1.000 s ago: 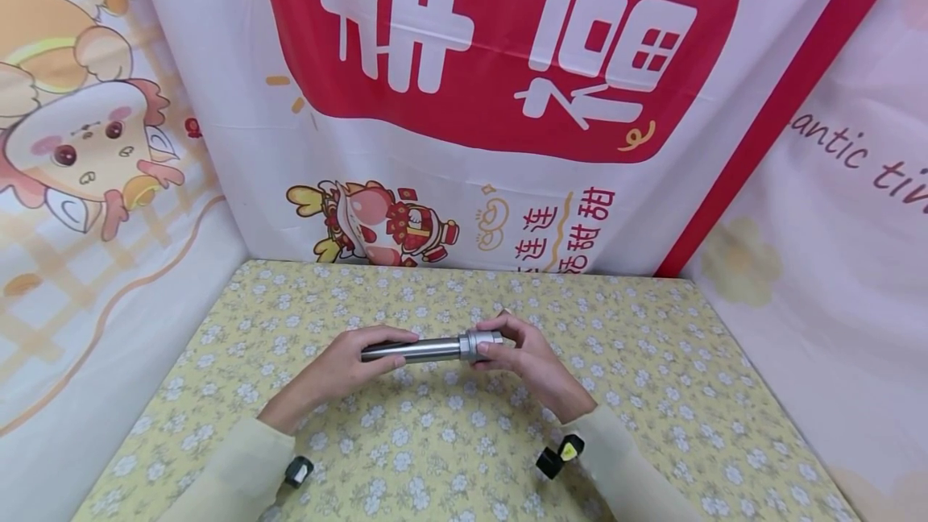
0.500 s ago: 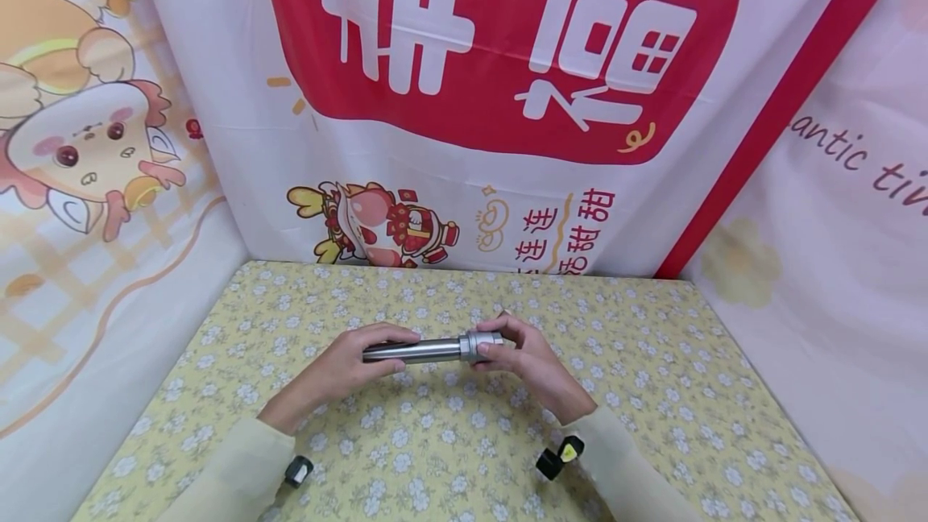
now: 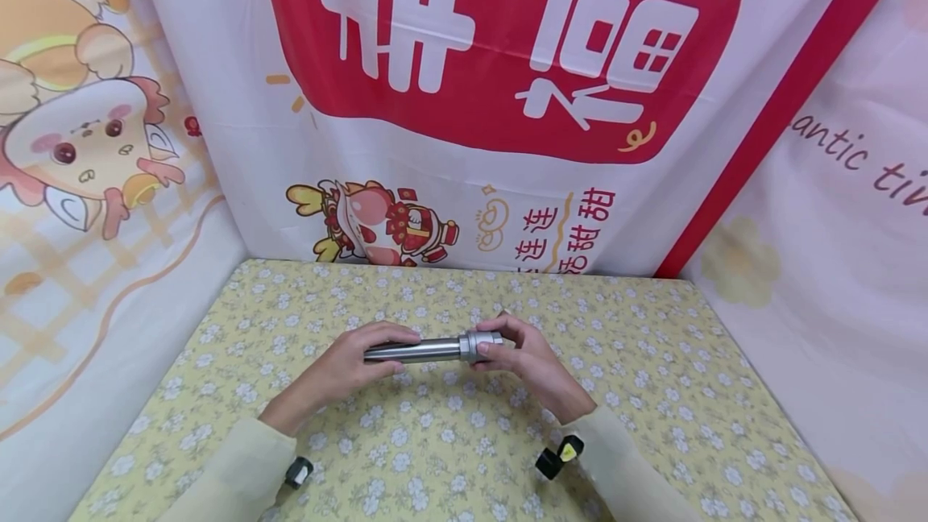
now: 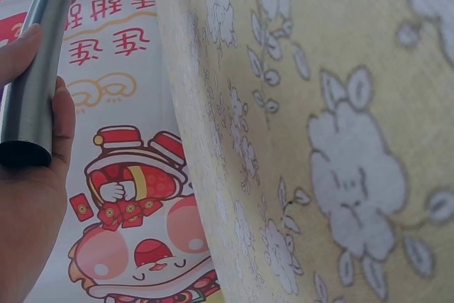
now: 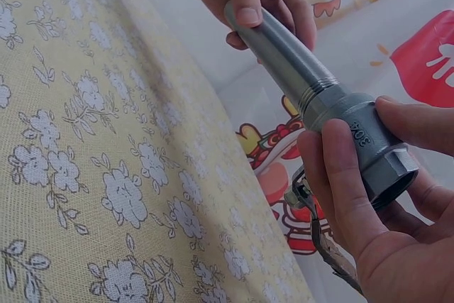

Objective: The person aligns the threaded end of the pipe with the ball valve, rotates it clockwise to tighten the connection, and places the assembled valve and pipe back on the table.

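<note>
Above the worktop, near side: left grip clamped on the pipe, thumb and fingers on opposite sides; right grip clamped round the valve at the pipe's other end.

Handling (my estimate): bare metal, rigid, hard to damage, fairly heavy, valve end probably heavier. Smooth pipe could slip or spin under dry fingers; hex end should give firmer purchase. Suggested hold: pipe near mid-length, valve by its body, clear of the lever.

Unclear: some thread shows at the joint; depth of engagement cannot be told. Lever partly behind right fingers. Pipe's left end looks dark; open or plugged, I cannot say. Farther off, the wall cloth runs out of sight above.
</note>
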`<move>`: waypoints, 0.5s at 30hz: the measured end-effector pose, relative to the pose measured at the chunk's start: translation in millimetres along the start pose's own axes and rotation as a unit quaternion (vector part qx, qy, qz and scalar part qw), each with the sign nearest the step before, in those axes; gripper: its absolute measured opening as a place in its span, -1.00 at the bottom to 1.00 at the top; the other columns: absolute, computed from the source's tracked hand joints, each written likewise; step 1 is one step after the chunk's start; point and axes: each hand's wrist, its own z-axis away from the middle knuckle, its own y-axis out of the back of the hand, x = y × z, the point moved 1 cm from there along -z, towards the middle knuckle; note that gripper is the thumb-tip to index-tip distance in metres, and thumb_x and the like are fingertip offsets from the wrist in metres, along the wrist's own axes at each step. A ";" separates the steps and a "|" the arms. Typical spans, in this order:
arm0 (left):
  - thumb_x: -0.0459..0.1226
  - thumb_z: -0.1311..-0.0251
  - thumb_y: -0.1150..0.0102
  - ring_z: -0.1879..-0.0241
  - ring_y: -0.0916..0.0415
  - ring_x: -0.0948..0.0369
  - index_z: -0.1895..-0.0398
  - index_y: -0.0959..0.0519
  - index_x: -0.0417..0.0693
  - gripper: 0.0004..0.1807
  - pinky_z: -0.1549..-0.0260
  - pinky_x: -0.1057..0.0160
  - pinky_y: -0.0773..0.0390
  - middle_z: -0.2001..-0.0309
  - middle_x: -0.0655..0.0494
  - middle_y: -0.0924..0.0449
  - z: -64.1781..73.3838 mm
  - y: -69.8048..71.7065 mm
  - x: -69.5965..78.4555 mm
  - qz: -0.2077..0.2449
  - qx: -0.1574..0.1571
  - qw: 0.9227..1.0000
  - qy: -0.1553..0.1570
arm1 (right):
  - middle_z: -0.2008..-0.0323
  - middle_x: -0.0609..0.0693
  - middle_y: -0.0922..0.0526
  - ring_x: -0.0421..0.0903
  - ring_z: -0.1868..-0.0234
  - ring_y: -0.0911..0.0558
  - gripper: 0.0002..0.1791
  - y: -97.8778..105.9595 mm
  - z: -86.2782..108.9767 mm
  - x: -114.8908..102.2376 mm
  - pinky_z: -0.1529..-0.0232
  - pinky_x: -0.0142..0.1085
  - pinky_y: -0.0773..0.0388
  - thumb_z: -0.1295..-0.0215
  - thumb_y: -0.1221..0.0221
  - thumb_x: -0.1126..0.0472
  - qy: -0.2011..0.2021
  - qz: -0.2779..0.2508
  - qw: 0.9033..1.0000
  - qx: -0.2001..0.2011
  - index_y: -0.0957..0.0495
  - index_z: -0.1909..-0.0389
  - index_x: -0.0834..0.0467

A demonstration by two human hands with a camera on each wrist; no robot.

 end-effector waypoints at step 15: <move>-0.39 -0.32 -0.50 -0.31 -0.62 -0.01 -0.39 -0.66 0.04 -0.43 -0.25 -0.12 -0.64 -0.42 0.08 -0.61 -2.7 -0.8 1.0 -0.050 -0.003 0.998 0.029 | -0.34 0.23 -0.50 0.12 -0.17 -0.72 -0.50 0.8 0.4 0.4 -0.20 -0.02 -0.76 -0.50 -0.41 0.18 -0.003 0.001 1.000 0.007 -0.56 -0.34 0.27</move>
